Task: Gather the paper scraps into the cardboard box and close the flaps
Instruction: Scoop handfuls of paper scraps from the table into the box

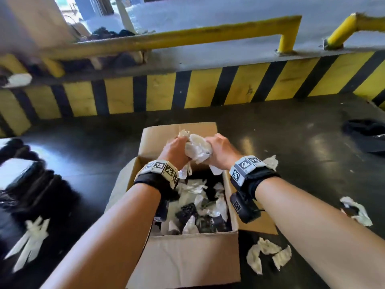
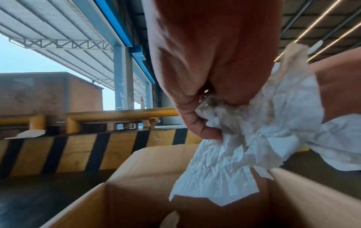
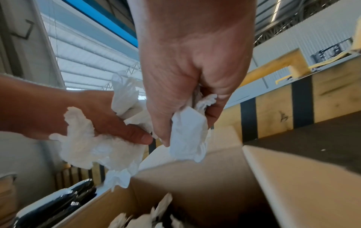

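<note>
An open cardboard box (image 1: 187,255) stands on the dark floor with its flaps spread, holding several white paper scraps and some black pieces. Above its far end my left hand (image 1: 176,148) and right hand (image 1: 216,148) grip a crumpled wad of white paper (image 1: 196,148) between them. In the left wrist view my left hand (image 2: 205,123) curls round the paper wad (image 2: 254,138) over the box (image 2: 136,192). In the right wrist view my right hand (image 3: 185,115) pinches the paper (image 3: 187,135), and the left hand (image 3: 117,128) clutches more of it.
Loose white scraps lie on the floor to the right of the box (image 1: 268,257) and further right (image 1: 356,211). Black bundles and white strips (image 1: 31,243) sit at the left. A yellow-and-black striped kerb (image 1: 208,90) with yellow rails (image 1: 166,38) runs behind.
</note>
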The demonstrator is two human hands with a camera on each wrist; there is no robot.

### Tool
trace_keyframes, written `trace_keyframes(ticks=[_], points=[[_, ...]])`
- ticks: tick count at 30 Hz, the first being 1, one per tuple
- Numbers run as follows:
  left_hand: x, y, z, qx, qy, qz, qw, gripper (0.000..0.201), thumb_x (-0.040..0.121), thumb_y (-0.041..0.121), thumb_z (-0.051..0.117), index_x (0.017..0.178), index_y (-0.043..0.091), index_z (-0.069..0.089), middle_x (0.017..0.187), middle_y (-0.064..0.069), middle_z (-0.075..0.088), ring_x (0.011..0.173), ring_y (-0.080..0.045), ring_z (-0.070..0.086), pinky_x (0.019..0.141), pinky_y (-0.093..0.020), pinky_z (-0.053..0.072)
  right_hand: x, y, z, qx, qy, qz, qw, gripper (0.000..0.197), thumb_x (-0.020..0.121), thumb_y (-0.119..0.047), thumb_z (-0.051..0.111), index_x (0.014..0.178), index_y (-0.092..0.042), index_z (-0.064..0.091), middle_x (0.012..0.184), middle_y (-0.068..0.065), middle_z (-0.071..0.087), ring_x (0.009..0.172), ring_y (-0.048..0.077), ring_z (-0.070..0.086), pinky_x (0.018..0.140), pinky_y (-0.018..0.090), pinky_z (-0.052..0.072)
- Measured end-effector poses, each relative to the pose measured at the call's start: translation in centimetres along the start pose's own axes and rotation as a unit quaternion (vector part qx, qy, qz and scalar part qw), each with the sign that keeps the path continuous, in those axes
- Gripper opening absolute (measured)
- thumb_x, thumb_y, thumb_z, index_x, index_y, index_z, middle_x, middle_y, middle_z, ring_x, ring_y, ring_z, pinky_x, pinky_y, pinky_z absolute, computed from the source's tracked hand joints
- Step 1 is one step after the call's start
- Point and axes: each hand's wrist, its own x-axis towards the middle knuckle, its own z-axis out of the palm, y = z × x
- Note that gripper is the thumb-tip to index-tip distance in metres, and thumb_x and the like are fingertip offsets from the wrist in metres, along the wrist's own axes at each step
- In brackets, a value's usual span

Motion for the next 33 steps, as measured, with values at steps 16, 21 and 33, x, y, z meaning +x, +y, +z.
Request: trace_keyframes(ticks=[16, 21, 33], points=[[-0.4, -14.2, 5.5, 0.08, -0.364, -0.17, 0.912, 0.113, 0.068, 0.074, 0.07, 0.154, 0.051, 0.0, 0.166, -0.016, -0.003, 0.151, -0.041, 0.012, 0.119, -0.053, 0.024, 5.0, -1.2, 11.3, -0.153, -0.356, 0.132, 0.912, 0.108, 0.074, -0.062, 0.075, 0.155, -0.048, 0.005, 0.166, 0.013, 0.004, 0.147, 0.048, 0.019, 0.118, 0.056, 0.026], [1.3, -17.0, 9.6, 0.074, -0.359, -0.195, 0.91, 0.111, 0.053, 0.083, 0.056, 0.133, 0.073, -0.02, 0.164, -0.017, 0.016, 0.143, -0.048, 0.031, 0.111, -0.057, 0.035, 5.5, 0.1, 15.8, -0.159, -0.374, 0.186, 0.895, 0.072, 0.082, -0.046, 0.075, 0.143, -0.018, 0.048, 0.145, 0.016, 0.051, 0.131, 0.038, 0.049, 0.11, 0.043, 0.04], [7.8, -25.2, 19.4, 0.127, -0.373, -0.22, 0.892, 0.11, 0.04, 0.063, 0.069, 0.14, 0.065, 0.024, 0.15, -0.005, 0.047, 0.118, -0.044, 0.058, 0.085, -0.064, 0.049, 8.3, 1.3, 15.8, -0.183, -0.411, 0.162, 0.879, 0.054, 0.064, -0.061, 0.063, 0.096, -0.017, 0.069, 0.098, 0.011, 0.073, 0.088, 0.032, 0.069, 0.085, 0.043, 0.058]])
